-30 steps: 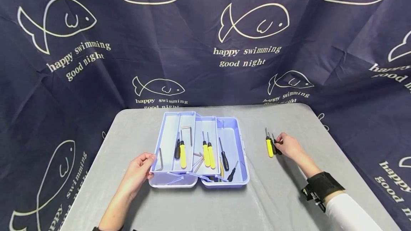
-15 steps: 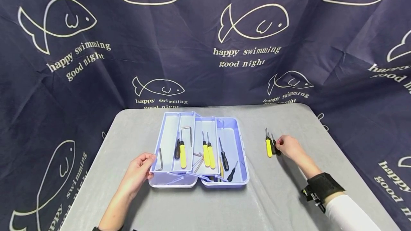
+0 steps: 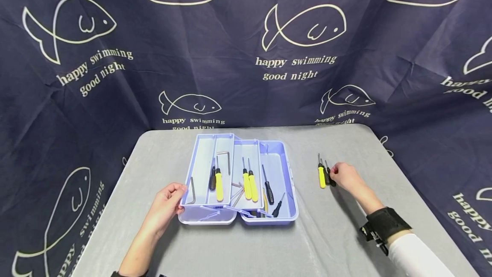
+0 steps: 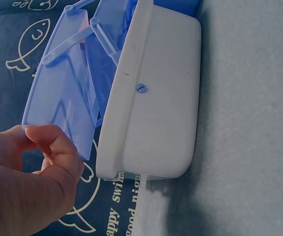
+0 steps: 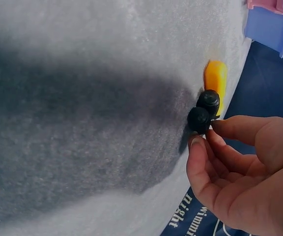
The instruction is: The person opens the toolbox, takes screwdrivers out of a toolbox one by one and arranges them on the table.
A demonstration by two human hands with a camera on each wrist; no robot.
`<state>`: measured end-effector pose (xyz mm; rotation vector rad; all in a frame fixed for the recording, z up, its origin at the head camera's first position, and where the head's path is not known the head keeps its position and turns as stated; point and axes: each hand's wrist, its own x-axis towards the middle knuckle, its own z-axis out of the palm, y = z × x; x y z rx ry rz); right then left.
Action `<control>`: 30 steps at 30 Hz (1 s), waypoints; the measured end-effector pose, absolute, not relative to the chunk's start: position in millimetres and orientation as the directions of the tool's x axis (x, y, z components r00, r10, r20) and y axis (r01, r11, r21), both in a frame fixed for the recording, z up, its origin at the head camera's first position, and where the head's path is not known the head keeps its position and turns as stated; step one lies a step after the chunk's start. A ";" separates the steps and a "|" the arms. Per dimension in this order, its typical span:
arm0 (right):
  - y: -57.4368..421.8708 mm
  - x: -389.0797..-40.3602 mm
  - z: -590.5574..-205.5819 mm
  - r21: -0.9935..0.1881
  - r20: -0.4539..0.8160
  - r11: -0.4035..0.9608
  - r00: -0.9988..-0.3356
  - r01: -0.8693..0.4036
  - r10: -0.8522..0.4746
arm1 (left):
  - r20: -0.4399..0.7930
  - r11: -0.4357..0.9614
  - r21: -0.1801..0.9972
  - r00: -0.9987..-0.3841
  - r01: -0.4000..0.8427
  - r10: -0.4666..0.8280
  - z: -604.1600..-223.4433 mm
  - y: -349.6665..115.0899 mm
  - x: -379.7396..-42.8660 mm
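My left hand [image 3: 166, 203] pinches the near left corner of the upper tray [image 3: 202, 153] of an opened lilac toolbox [image 3: 291, 183]. In the left wrist view, thumb and bent fingers hold that tray's edge [image 4: 58, 105]. Over on the right, my right hand [image 3: 347, 177] has thumb and fingertips at the black handle of a screwdriver [image 5: 199, 120], pinching it. Against it lies a second black screwdriver [image 5: 209, 101], then a yellow-handled screwdriver [image 3: 321, 177]. All three lie side by side on the grey cloth, shafts pointing away from me.
The upper tray holds hex keys [image 3: 193, 191], a black screwdriver [image 3: 212, 178] and a yellow one [image 3: 219, 186]. Two yellow screwdrivers [image 3: 250, 186] and some hex keys lie in the middle tray. Black screwdrivers [image 3: 269, 192] lie in the toolbox's bottom. A dark fish-print curtain [image 3: 238, 54] hangs behind the table.
The right hand and the three screwdrivers by it shifted very slightly left between the first and second frames. The left hand and the toolbox stay put.
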<state>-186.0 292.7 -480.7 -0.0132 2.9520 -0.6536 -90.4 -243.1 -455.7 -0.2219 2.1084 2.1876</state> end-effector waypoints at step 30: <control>105.1 -182.7 -376.6 -0.503 0.219 0.714 -0.871 -0.487 -0.440 | -0.175 -0.045 0.984 -0.984 -0.174 -0.017 -455.0 -243.3 -88.4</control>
